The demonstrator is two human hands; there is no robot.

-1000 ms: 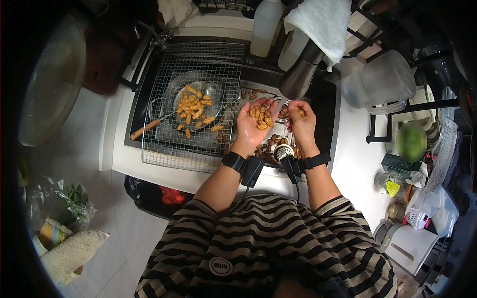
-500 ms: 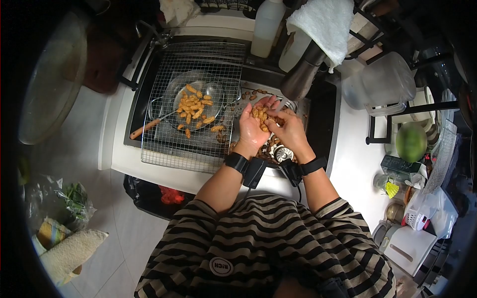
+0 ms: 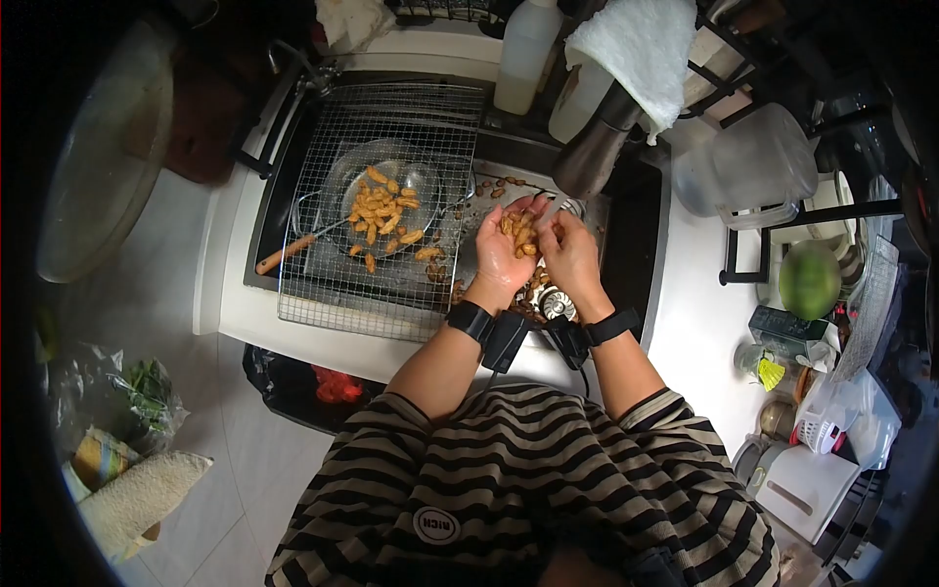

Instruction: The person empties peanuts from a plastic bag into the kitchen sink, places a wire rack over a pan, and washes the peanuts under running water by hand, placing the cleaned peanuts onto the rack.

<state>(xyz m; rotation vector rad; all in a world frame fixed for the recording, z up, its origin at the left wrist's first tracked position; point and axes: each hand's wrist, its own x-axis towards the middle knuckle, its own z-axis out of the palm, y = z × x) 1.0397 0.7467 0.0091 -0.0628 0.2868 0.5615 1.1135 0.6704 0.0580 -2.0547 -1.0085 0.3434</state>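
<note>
L hand [image 3: 497, 259] is palm up, just R of the wire rack [image 3: 337, 279], fingers loosely curled & holding a small pile of peanuts [image 3: 520, 233]; prob. cupped so none roll off. R hand [image 3: 574, 256] is over the edge of that palm, fingertips drawn in close together near the nuts, maybe to pick or rub them; can't tell if one is pinched.

More nuts [image 3: 383, 210] lie spread on the rack, prob. so water drips thru the mesh. Round metal pan [image 3: 419, 174] sits under it, partly hidden. Darker brown nuts [image 3: 501, 186] are scattered R of the rack, in the sink area. Dark spout [image 3: 590, 157] is farther R, angled down twd the hands, w/ a white cloth [image 3: 636, 54] draped on top.

Counts: 1 rack, 1 pan, 1 spout, 1 cloth, 1 wooden handle [image 3: 284, 256] at the rack's L side, 2 bottles [image 3: 518, 68] behind & R of the rack, 2 wrist straps [image 3: 469, 320], 1 per arm. Nuts on rack: approx 2 doz or more, overlapping, no exact no. Nuts in palm: several, partly hidden. Brown ones: many, can't count.
</note>
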